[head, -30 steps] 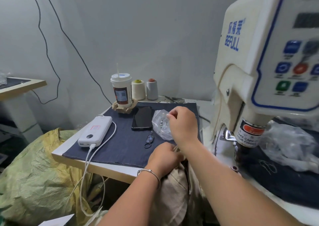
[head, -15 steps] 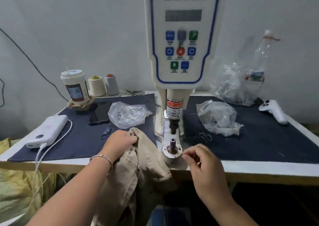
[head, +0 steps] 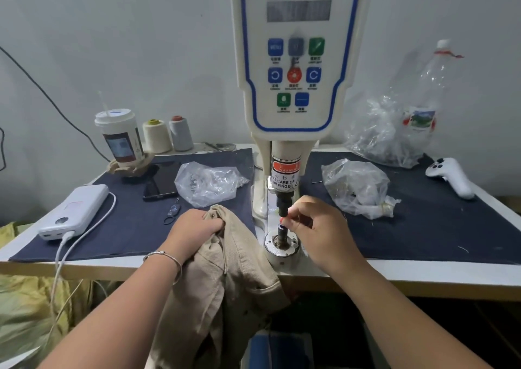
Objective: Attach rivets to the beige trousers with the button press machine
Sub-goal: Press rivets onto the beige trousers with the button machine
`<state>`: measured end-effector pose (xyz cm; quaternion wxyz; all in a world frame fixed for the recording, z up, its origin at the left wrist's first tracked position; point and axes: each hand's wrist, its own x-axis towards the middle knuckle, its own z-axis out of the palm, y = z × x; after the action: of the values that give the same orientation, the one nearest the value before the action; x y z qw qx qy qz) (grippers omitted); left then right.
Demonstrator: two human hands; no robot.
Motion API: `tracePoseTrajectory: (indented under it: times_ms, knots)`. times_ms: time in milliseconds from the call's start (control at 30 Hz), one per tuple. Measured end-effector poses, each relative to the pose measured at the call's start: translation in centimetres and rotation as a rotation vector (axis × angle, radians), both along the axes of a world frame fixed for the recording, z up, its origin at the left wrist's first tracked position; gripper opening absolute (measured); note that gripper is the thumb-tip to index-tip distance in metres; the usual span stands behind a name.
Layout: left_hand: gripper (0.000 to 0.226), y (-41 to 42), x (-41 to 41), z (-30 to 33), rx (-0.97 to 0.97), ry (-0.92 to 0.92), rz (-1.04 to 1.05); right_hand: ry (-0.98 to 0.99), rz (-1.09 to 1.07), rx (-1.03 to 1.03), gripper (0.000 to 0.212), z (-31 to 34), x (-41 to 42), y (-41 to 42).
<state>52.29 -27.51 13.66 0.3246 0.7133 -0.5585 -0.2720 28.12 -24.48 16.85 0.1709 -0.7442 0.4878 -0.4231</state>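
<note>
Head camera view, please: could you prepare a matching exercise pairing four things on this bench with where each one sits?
Things:
1. power bank
2. beige trousers
3. white controller
4. thread cones

Places:
A. far right of the dark mat
B. back of the table, beside the lidded cup
C. left edge of the mat, with a white cable plugged in
D. gripped by the left hand at the table's front edge

Pairs: 1-C, 2-D, 3-A, 4-B
</note>
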Motion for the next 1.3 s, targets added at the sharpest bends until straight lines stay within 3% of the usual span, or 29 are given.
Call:
tracePoseTrajectory:
  times_ms: [333,867,967,1067,1133,1233,1300]
  knots:
    - [0.025,0.3,-0.2,0.3,-0.012,-0.010,-0.017,0.062,0.044,-0.010,0.008,0.6,-0.3,-0.2]
    - [0.031,0.6,-0.2,1.0,0.037,0.019,-0.010,-0.025,0.039,0.033,0.002,1.1,-1.1,0.7]
    - [0.031,1.5,-0.2,2.5,0.126,0.092,-0.021,-0.039,0.018,0.057,0.003,1.2,-2.5,2.0]
    - [0.010,3.6,-0.2,5.0,0.303,0.262,-0.133,-0.077,-0.008,0.065,0.009,1.3,-3.9,3.8]
    - [0.037,5.3,-0.8,6.6,0.433,0.393,-0.247,-0.103,-0.007,0.107,0.013,1.2,-4.2,5.3]
    - [0.044,7.5,-2.9,8.4,0.506,0.462,-0.334,-0.172,0.088,0.219,0.005,1.4,-3.7,7.3]
    - [0.045,8.6,-4.5,9.6,0.503,0.464,-0.377,-0.204,0.173,0.305,0.042,1.7,-3.1,8.5]
